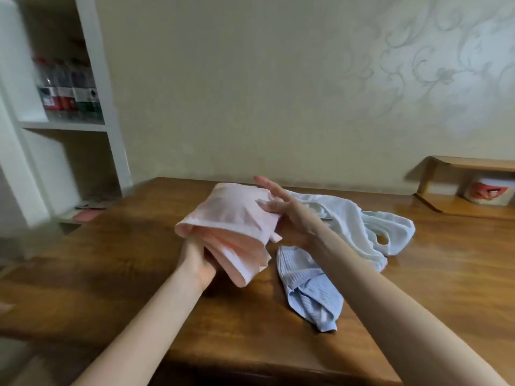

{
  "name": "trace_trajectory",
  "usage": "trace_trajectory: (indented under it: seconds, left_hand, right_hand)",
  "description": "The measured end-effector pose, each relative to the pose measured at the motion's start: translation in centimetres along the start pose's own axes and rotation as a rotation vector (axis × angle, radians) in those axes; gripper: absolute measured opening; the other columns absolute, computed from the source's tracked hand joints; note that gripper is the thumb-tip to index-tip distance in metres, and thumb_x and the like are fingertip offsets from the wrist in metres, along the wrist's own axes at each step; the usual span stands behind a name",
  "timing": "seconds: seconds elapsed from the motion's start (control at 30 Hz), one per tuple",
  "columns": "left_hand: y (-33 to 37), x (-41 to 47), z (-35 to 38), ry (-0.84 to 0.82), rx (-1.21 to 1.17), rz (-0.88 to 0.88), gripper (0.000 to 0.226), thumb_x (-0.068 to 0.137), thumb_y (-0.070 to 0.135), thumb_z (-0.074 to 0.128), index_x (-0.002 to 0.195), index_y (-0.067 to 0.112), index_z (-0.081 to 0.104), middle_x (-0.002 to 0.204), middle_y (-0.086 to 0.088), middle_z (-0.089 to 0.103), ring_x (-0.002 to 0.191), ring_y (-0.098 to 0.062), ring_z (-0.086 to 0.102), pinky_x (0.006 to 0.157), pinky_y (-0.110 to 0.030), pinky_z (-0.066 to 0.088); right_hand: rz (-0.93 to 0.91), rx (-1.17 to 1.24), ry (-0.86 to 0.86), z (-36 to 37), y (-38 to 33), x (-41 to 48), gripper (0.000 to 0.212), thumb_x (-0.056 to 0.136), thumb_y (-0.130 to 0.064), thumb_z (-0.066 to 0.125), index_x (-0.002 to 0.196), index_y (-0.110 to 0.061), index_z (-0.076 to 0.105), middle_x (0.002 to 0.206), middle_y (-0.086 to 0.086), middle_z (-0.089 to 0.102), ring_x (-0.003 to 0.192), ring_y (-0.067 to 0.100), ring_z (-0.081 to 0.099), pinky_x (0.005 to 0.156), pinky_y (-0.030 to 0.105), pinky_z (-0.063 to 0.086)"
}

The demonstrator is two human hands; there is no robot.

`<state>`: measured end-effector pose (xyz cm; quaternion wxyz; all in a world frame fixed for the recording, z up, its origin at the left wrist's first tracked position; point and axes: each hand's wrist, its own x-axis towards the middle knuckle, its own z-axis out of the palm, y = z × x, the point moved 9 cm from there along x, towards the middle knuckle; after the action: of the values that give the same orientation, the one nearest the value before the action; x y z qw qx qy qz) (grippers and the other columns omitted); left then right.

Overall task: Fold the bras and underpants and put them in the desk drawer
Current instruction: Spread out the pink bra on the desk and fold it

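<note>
A folded pink garment is held above the wooden desk. My left hand grips its lower end from below, fingers hidden inside the folds. My right hand touches the garment's right edge, thumb on the fabric and index finger stretched out over the top. A blue ribbed pair of underpants lies crumpled on the desk just right of centre. Behind it a pale white-blue bra is spread out, partly hidden by my right forearm. The desk drawer is not in view.
A white shelf unit with several bottles stands at the left. A small wooden shelf with a round tin under it sits at the desk's far right. Pink cards lie on the floor or ledge left of the desk.
</note>
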<state>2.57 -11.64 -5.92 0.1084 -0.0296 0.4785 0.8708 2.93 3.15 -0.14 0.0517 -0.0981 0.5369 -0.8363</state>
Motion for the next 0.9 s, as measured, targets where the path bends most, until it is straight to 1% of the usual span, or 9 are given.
trace_trajectory:
  seconds: [0.07, 0.17, 0.27, 0.47, 0.6, 0.7, 0.77, 0.8, 0.9]
  left_hand:
    - [-0.7, 0.2, -0.1, -0.019, -0.043, -0.042, 0.033, 0.096, 0.040, 0.042, 0.116, 0.021, 0.059, 0.118, -0.012, 0.063, 0.105, -0.031, 0.059, 0.083, -0.043, 0.052]
    - [-0.5, 0.1, 0.9, -0.128, 0.002, -0.040, 0.033, 0.097, 0.036, 0.042, 0.122, 0.021, 0.056, 0.117, -0.012, 0.064, 0.105, -0.033, 0.060, 0.079, -0.043, 0.055]
    - [0.5, 0.3, 1.3, -0.175, 0.006, 0.015, 0.031, 0.099, 0.028, 0.041, 0.126, 0.020, 0.053, 0.121, -0.013, 0.062, 0.107, -0.032, 0.061, 0.081, -0.041, 0.056]
    - [1.7, -0.7, 2.9, -0.280, -0.048, 0.068, 0.034, 0.099, 0.034, 0.039, 0.128, 0.023, 0.053, 0.121, -0.009, 0.063, 0.110, -0.030, 0.060, 0.078, -0.038, 0.057]
    - [1.8, -0.8, 2.4, -0.228, 0.000, 0.136, 0.026, 0.099, 0.032, 0.039, 0.115, 0.025, 0.058, 0.117, -0.006, 0.064, 0.106, -0.024, 0.061, 0.067, -0.030, 0.058]
    - [1.9, -1.4, 2.1, -0.227, -0.017, 0.164, 0.032, 0.100, 0.036, 0.036, 0.123, 0.025, 0.055, 0.126, -0.006, 0.061, 0.115, -0.025, 0.058, 0.079, -0.028, 0.057]
    - [1.1, -1.5, 2.3, -0.227, -0.121, 0.096, 0.045, 0.103, 0.032, 0.024, 0.139, 0.010, 0.041, 0.138, -0.016, 0.051, 0.127, -0.036, 0.045, 0.092, -0.009, 0.045]
    - [1.2, -1.8, 2.3, -0.194, -0.080, 0.103, 0.047, 0.104, 0.026, 0.019, 0.142, 0.002, 0.032, 0.141, -0.022, 0.045, 0.130, -0.040, 0.039, 0.083, 0.006, 0.036]
    - [2.0, -2.4, 4.4, -0.336, 0.219, 0.238, 0.039, 0.087, 0.039, 0.057, 0.123, 0.021, 0.054, 0.116, -0.001, 0.068, 0.114, -0.022, 0.058, 0.094, -0.020, 0.047]
  right_hand:
    - [0.000, 0.062, -0.054, 0.6, 0.3, -0.2, 0.064, 0.078, 0.011, 0.052, 0.130, -0.024, 0.054, 0.101, 0.006, 0.050, 0.076, 0.013, 0.064, 0.058, 0.024, 0.054]
    - [0.058, -0.269, -0.006, -0.3, 1.8, -0.4, 0.068, 0.076, 0.017, 0.051, 0.124, -0.030, 0.060, 0.117, 0.009, 0.048, 0.095, 0.022, 0.053, 0.066, 0.030, 0.053]
    - [0.039, -0.283, 0.070, -1.8, 1.9, -0.4, 0.065, 0.069, 0.014, 0.056, 0.116, -0.030, 0.066, 0.130, 0.011, 0.041, 0.102, 0.029, 0.049, 0.067, 0.039, 0.050]
    - [-0.022, -0.283, 0.081, -1.4, 0.7, -1.2, 0.068, 0.071, 0.015, 0.042, 0.117, -0.029, 0.065, 0.119, 0.006, 0.049, 0.091, 0.026, 0.050, 0.064, 0.031, 0.047]
    - [-0.059, -0.391, 0.185, -2.0, 0.3, -1.8, 0.066, 0.071, 0.013, 0.046, 0.116, -0.033, 0.064, 0.093, 0.008, 0.048, 0.069, 0.020, 0.045, 0.044, 0.019, 0.041]
    - [-0.101, -0.391, 0.229, -2.3, 0.2, -2.2, 0.067, 0.070, 0.013, 0.050, 0.118, -0.032, 0.063, 0.090, 0.008, 0.055, 0.072, 0.021, 0.053, 0.049, 0.024, 0.049]
    - [-0.162, -0.384, 0.249, -2.4, -0.1, -2.4, 0.067, 0.068, 0.011, 0.052, 0.115, -0.036, 0.062, 0.098, 0.010, 0.060, 0.081, 0.024, 0.058, 0.061, 0.032, 0.055]
    - [-0.198, -0.410, 0.260, -2.3, -0.4, -2.6, 0.068, 0.069, 0.012, 0.052, 0.115, -0.037, 0.061, 0.102, 0.012, 0.061, 0.082, 0.024, 0.058, 0.064, 0.033, 0.054]
    - [-0.286, -0.555, 0.229, -1.3, -1.1, -2.8, 0.074, 0.069, 0.013, 0.050, 0.124, -0.036, 0.056, 0.112, 0.009, 0.057, 0.079, 0.015, 0.056, 0.058, 0.024, 0.049]
